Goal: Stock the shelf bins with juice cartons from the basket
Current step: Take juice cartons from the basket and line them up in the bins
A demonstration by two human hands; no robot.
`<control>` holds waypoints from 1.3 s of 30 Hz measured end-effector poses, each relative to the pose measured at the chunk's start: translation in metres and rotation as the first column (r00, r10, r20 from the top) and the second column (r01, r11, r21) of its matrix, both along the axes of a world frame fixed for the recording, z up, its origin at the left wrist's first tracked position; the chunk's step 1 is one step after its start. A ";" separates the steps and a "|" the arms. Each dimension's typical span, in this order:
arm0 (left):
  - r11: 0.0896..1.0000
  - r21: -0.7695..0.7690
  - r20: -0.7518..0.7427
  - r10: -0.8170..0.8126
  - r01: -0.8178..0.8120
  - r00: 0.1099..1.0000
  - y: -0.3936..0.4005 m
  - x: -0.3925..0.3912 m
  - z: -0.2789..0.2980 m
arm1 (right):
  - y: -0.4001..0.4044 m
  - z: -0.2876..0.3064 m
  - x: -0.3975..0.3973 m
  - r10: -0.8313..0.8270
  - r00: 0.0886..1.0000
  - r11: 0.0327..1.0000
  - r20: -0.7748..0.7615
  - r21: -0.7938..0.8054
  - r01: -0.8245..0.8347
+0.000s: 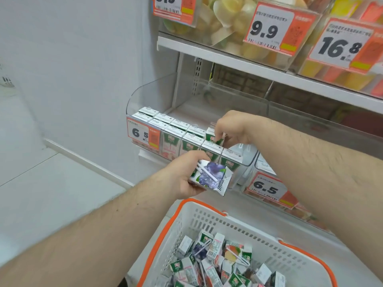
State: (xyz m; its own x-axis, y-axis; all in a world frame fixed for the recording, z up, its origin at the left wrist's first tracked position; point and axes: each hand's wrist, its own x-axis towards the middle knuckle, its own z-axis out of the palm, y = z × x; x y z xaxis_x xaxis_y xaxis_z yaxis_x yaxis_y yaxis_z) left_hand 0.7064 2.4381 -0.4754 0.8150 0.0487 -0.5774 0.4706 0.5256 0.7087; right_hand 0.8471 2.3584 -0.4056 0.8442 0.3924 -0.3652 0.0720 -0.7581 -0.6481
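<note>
A clear shelf bin [132,100] holds rows of upright green-and-white juice cartons [176,129]. My right hand [230,129] reaches into the bin and pinches the top of one green carton [213,137] in the back row. My left hand [182,175] holds a blueberry juice carton [211,179] with a straw on its side, just in front of the bin. Below, a white basket with orange rim [186,204] holds several loose cartons [219,259].
A second bin with a 6.5 price tag [267,189] sits to the right. The shelf above carries clear bins of fruit cups [226,23] with price tags. A white wall [72,69] and floor lie to the left.
</note>
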 end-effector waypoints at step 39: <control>0.960 0.281 0.680 -0.189 -0.014 0.708 -0.098 -0.034 0.006 | -0.190 -0.045 -0.173 0.006 0.967 0.948 0.255 0.306 -0.087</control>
